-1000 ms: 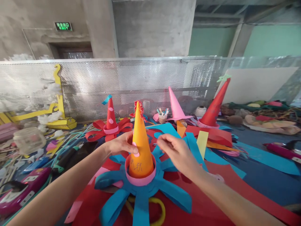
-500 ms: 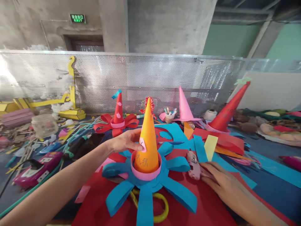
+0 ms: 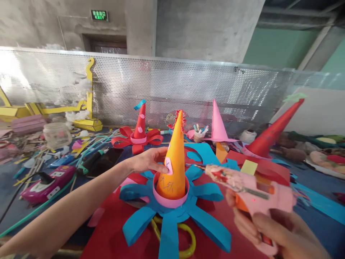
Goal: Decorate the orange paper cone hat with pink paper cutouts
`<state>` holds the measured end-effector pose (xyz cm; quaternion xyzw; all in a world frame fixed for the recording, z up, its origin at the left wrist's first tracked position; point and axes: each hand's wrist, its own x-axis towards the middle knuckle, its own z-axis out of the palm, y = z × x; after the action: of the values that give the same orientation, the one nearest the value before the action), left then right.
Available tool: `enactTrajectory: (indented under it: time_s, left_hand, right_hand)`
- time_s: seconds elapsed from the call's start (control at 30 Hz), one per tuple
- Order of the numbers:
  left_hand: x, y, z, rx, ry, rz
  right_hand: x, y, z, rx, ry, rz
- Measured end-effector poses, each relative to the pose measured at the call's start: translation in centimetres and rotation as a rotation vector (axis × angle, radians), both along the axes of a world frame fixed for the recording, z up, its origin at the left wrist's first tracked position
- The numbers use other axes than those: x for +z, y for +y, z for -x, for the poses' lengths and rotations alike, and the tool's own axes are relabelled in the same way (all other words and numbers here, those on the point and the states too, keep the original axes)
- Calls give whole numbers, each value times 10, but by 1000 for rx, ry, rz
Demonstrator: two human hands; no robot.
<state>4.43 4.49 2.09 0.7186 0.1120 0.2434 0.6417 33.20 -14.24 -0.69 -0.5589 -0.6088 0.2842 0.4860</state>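
Note:
An orange cone (image 3: 176,180) stands upright inside a pink ring (image 3: 170,202) on a blue base with looped petals (image 3: 207,225). My left hand (image 3: 152,160) pinches the cone's left side, its thumb at a small pink paper piece (image 3: 168,166) with dark lines. Drawn marks show lower on the cone. In my right hand (image 3: 269,226) is a pink glue gun (image 3: 258,194), held up with its fingers wrapped round the handle. The gun's nozzle points left, just right of the cone.
Yellow-handled scissors (image 3: 192,244) lie partly under the petals on red sheet (image 3: 107,233). Behind stand a red cone (image 3: 140,126), a pink cone (image 3: 219,124) and a tilted red cone (image 3: 275,127). A purple power strip (image 3: 50,185) and a clear jar (image 3: 57,135) are at left.
My right hand has lifted the pink glue gun from beside the petals and turned its nozzle toward the cone. My left hand keeps its place on the cone. The view has shifted slightly.

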Motion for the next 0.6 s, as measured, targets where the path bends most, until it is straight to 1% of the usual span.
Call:
enactTrajectory:
  time_s: [0.07,0.1,0.17,0.27,0.3,0.37,0.47,0.6]
  left_hand:
    - [0,0,0,-14,-7,-9]
    - [0,0,1,-23,-12,-12]
    - [1,0,1,-44,-22,-16]
    - [1,0,1,-62,-26,-15]
    - [0,1,1,-64,-26,-12]
    - [-1,2,2,-68,-26,-7]
    - [-2,2,2,-67,-29,-15]
    - [-1,2,2,-68,-34,-34]
  right_hand:
    - [1,1,19,94,85,88]
    - [1,2,26,101,83,112]
    - [-2,2,36,18,14,86]
    - [-6,3,44,-104,-54,-28]
    - [-7,3,47,-118,-66,-68]
    - [-8,4,50,-117,-80,-92]
    - [-7,7,54,-134,-42,-54]
    - [-5,9,58,-123,7,-6]
